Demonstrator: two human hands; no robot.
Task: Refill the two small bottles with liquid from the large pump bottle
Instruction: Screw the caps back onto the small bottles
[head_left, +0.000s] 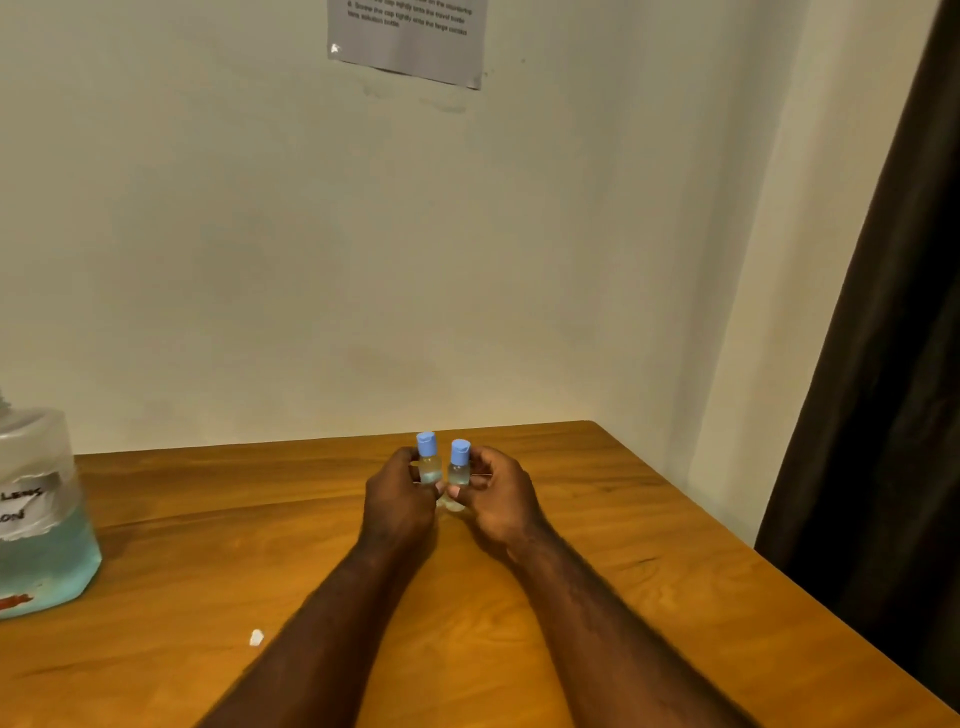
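Two small clear bottles with blue caps stand side by side near the middle of the wooden table (649, 597). My left hand (400, 499) grips the left small bottle (428, 457), and my right hand (498, 499) grips the right small bottle (459, 465). Both caps are on and a little pale liquid shows inside each. The large bottle (36, 519), clear with blue liquid in its lower half and a white handwritten label, stands at the table's left edge, partly cut off by the frame; its pump top is barely visible.
A small white scrap (256, 637) lies on the table near my left forearm. A printed paper sheet (410, 36) is stuck on the wall above. A dark curtain (883, 364) hangs to the right, past the table's edge.
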